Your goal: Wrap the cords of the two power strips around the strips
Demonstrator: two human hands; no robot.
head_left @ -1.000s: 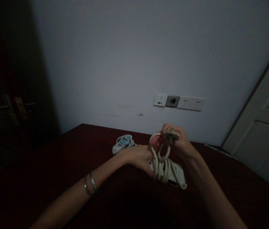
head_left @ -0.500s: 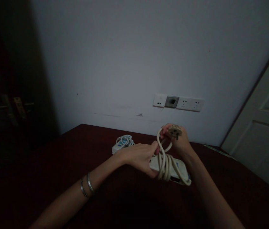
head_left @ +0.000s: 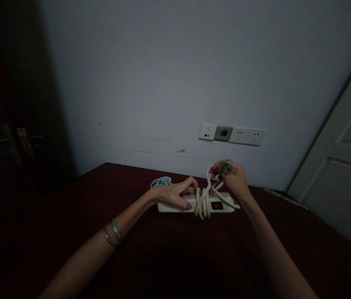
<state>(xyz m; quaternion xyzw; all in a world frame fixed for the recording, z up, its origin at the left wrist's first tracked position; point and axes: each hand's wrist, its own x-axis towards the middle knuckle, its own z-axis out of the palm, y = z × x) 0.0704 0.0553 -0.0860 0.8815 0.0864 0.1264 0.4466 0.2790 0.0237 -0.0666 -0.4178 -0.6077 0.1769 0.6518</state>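
A white power strip (head_left: 175,207) lies lengthwise in front of me, a dark red switch near its right end. Its thick white cord (head_left: 204,203) is wound several times around the strip's middle. My left hand (head_left: 175,194) grips the strip's left part, with the thumb along the near side and fingers over the far side. My right hand (head_left: 234,178) is raised above the strip's right end. It holds the cord's end by the round plug (head_left: 227,166), whose pins face me. A loop of cord rises from the windings to this hand.
Behind my left hand lies another white item with a thin coiled cable (head_left: 162,182), partly hidden. The dark red tabletop (head_left: 125,232) meets a pale wall with sockets (head_left: 246,136). A white panelled door (head_left: 343,174) stands right; a door handle (head_left: 24,139) shows left.
The power strip has swung from tilted to nearly level, shifting left and showing its left part and switch. My left hand now lies over its top; my right hand still holds the plug.
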